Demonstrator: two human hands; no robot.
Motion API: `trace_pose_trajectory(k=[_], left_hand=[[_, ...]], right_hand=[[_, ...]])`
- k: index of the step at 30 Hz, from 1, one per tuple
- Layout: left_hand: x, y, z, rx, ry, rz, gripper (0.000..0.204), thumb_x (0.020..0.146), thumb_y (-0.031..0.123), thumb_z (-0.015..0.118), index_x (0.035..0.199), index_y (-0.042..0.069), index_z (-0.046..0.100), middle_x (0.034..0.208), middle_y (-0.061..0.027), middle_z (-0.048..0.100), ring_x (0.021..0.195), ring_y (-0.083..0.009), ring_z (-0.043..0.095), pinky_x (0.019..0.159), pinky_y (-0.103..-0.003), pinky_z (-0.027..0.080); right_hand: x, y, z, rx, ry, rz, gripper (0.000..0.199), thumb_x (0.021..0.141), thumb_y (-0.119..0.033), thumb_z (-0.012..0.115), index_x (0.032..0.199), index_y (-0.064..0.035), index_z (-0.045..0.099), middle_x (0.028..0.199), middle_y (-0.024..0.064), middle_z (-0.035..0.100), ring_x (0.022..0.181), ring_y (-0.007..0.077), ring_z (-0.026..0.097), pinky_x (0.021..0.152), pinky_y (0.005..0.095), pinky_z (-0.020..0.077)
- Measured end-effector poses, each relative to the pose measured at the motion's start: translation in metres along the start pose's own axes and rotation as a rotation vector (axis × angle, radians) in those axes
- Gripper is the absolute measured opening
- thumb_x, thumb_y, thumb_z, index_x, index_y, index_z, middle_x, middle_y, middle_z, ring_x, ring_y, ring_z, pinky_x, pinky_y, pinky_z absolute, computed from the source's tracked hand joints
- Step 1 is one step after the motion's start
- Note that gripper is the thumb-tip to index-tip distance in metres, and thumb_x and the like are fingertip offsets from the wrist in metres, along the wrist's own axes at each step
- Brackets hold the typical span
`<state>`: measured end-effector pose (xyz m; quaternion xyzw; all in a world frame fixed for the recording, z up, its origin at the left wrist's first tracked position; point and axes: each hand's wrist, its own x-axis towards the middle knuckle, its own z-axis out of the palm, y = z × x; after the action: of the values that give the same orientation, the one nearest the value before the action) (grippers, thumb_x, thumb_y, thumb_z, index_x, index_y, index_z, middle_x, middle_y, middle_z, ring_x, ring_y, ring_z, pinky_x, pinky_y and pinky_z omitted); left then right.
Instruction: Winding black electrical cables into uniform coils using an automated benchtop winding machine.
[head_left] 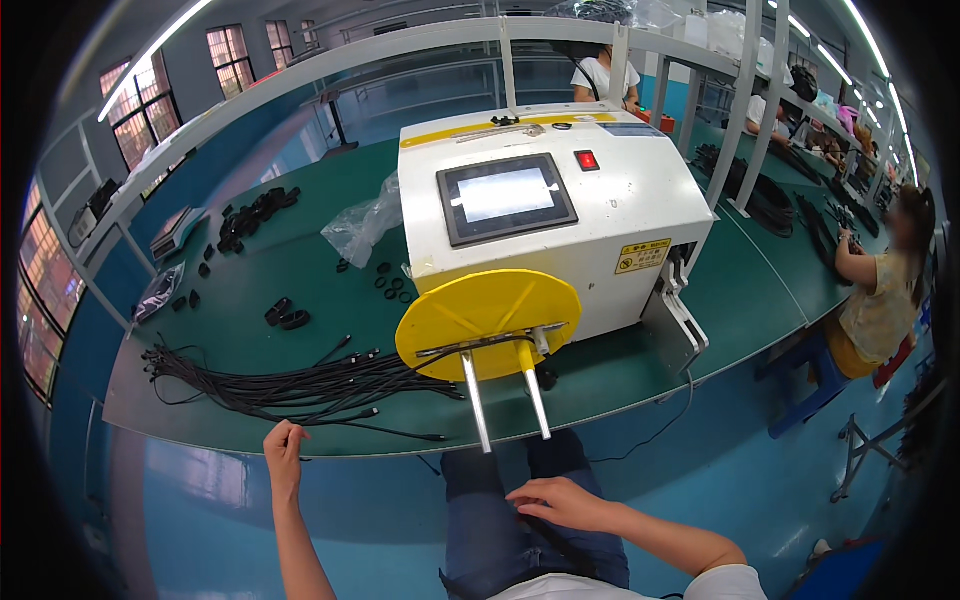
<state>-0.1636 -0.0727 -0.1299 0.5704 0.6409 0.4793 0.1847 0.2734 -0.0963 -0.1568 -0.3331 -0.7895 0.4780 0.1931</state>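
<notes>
Loose bundle of thin black cables point(290, 388) lying on green-topped desk point(330, 180), left of round yellow disc point(470, 305) with projecting rods. Left hand point(285, 440) at desk's front edge, just beside bundle: fingers curled, cannot tell if pinching anything. Right hand point(552, 500) above lap, fingers loosely extended. White box-shaped machine point(625, 195) behind disc. Risks: overlapping cables could tangle if one gets tugged; spinning disc could catch stray ends.

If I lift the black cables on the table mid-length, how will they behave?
The cables would probably flop, being long and thin with some curving loosely. Lifting one may drag others, since many overlap. The bunch could fan apart, as its ends already splay.
</notes>
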Motion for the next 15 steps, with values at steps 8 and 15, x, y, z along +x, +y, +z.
trace_pose_trajectory(k=[8,15], left_hand=[[-0.008,-0.002,0.006,-0.006,0.039,0.000,0.021,0.089,0.006,0.053,0.069,-0.002,0.052,0.063,-0.0010,0.035,0.058,-0.0092,0.031,0.052,-0.027,0.024],[-0.011,-0.009,0.008,-0.005,0.026,0.055,0.029,0.094,0.017,0.053,0.070,0.002,0.053,0.063,0.0041,0.034,0.055,-0.0047,0.028,0.050,-0.023,0.020]], right_hand=[[0.020,-0.016,-0.052,-0.119,0.710,-0.026,0.010,0.082,-0.005,0.063,0.092,-0.0012,0.063,0.082,0.0127,0.061,0.071,0.0254,0.061,0.062,0.0314,0.0476],[0.075,-0.022,-0.098,-0.561,1.012,-0.155,0.013,0.074,-0.009,0.070,0.079,-0.0029,0.059,0.073,0.0091,0.056,0.067,0.0270,0.057,0.057,0.0368,0.0458]])
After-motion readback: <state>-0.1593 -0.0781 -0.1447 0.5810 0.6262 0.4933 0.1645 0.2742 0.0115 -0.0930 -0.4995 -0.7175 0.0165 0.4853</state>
